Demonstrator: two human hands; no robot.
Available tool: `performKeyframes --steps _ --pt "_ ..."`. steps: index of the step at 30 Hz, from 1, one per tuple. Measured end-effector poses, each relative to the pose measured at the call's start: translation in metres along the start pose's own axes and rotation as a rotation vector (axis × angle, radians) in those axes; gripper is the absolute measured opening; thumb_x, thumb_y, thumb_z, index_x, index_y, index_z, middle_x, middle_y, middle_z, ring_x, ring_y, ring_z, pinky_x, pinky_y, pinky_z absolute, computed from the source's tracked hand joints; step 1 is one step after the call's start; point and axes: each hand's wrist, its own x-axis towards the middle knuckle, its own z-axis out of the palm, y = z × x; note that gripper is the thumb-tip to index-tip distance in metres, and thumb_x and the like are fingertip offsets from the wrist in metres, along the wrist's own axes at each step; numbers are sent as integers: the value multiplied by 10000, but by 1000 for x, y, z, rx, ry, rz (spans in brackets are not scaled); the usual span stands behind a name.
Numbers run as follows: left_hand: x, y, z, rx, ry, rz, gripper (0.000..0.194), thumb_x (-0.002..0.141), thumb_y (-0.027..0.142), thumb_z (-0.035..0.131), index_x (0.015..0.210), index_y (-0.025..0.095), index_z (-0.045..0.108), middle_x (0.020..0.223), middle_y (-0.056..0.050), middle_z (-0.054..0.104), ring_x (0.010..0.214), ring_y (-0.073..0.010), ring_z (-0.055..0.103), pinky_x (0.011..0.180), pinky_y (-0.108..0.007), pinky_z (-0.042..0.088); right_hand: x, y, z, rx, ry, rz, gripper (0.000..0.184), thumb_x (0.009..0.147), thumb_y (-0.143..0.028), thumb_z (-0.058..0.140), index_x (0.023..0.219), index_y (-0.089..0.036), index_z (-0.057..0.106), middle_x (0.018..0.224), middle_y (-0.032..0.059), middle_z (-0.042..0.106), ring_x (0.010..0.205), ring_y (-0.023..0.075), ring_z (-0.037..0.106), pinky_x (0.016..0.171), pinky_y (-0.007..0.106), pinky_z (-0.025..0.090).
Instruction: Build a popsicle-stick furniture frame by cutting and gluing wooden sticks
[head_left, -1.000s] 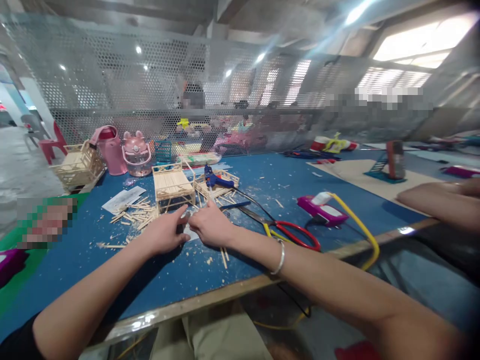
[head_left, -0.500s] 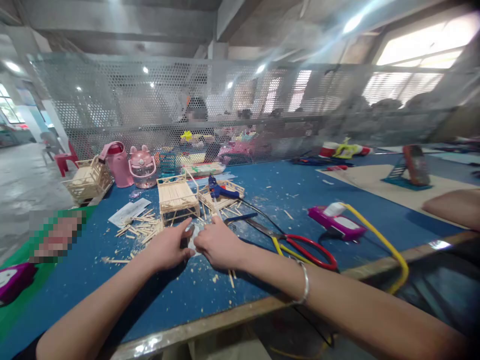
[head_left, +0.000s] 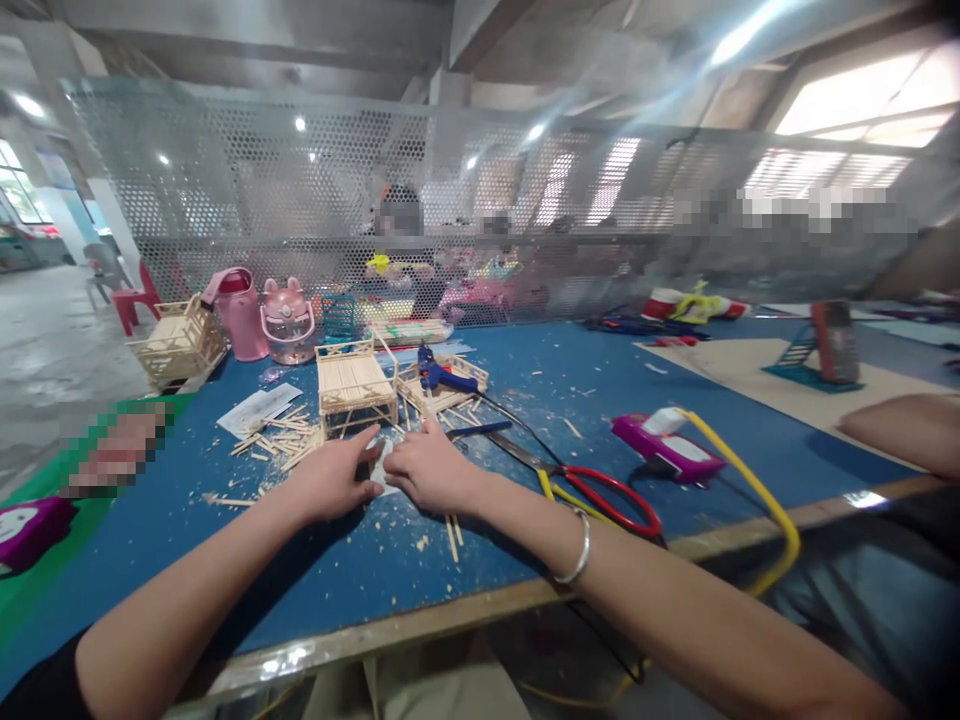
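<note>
Close together over the blue tabletop, my left hand (head_left: 336, 477) and my right hand (head_left: 435, 470) work at a small whitish piece (head_left: 384, 468) that looks like paper or plastic. My left fingers are curled, thumb below and forefinger above, and their tips are partly hidden. The right hand is closed, fingertips down at the pale piece; whatever it pinches is too small to make out. Just beyond stands a small bed-like frame of wooden sticks (head_left: 355, 385). A blue glue gun (head_left: 446, 376) rests on another stick frame (head_left: 409, 380).
Loose sticks (head_left: 289, 440) lie left of my hands. Red-handled scissors (head_left: 619, 498) and a purple power strip (head_left: 667, 447) with a yellow cord are to the right. Pink bottles (head_left: 289, 325) stand before a perforated metal screen (head_left: 300, 190). Another person's arm (head_left: 904, 430) reaches in from the right.
The view has shifted slightly. My hands stay together at the same spot, with little change in their grip. The glue gun and stick frames have not moved.
</note>
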Motion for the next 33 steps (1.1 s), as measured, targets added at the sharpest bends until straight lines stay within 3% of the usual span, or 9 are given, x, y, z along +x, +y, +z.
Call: performKeyframes --steps 6,11,17,21,33 --pt "0 0 -1 -6 4 13 787 721 373 575 1397 149 242 1328 -124 480 1176 -283 486 919 -356 399 13 5 -11 38 -148 13 245 837 -268 431 780 -193 657 811 70 700 773 204 601 759 360 263" --pt "0 -3 -4 -39 -10 41 734 693 349 610 1358 216 329 1250 -88 564 1128 -260 522 892 -333 407 12 17 -13 69 -44 95 285 872 -253 366 856 -179 641 880 75 696 812 190 600 734 317 299" --pt "-6 -4 -5 -32 37 125 535 748 335 536 1266 219 472 1079 -74 649 931 -238 595 796 -329 434 2 11 -13 115 -30 1 224 844 -228 414 798 -172 626 868 52 692 802 177 596 746 321 293" --pt "-8 -3 -3 9 118 111 588 771 342 511 1324 178 401 1143 -112 611 992 -255 559 824 -346 423 1 1 -13 50 -7 -8 249 849 -229 403 758 -155 623 833 78 691 789 197 601 756 359 278" --pt "-1 1 0 60 26 62 758 749 394 548 1401 161 239 1188 -159 576 1075 -295 537 846 -361 421 5 -5 -10 -97 -6 -25 228 810 -213 433 802 -186 659 781 71 692 768 222 603 738 390 257"
